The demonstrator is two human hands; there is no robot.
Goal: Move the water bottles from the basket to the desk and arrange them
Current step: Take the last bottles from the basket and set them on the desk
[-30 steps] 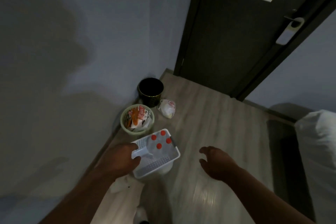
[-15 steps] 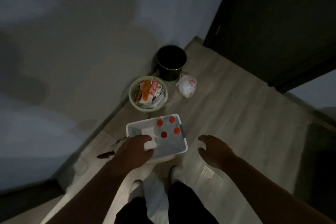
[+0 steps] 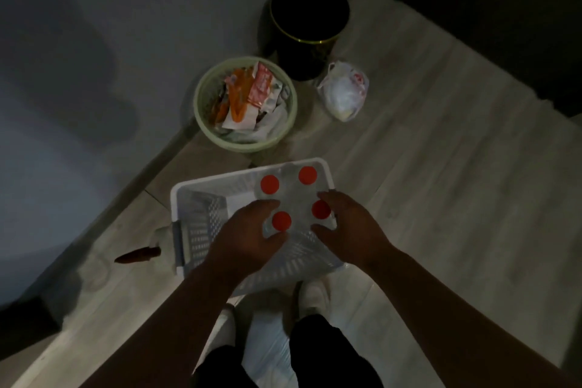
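A white perforated basket [image 3: 192, 224] stands on the wooden floor just in front of my feet. Several clear water bottles with red caps stand upright in its right half. My left hand [image 3: 242, 239] curls round the near-left bottle [image 3: 281, 220], fingers and thumb on either side of its neck. My right hand [image 3: 349, 230] wraps the near-right bottle [image 3: 321, 209] the same way. Two more bottles, the far-left one [image 3: 269, 184] and the far-right one [image 3: 307, 175], stand untouched behind them. The desk is out of view.
A pale green waste basket [image 3: 201, 110] full of wrappers sits beyond the white basket, against the wall. A black bin [image 3: 310, 25] and a tied white plastic bag [image 3: 343, 91] lie further back. A small brown object [image 3: 138, 256] lies on the floor to the left.
I have bent closer over the basket. My left hand left the basket's handle and closed round a bottle. My right hand came in from the right and closed round another.
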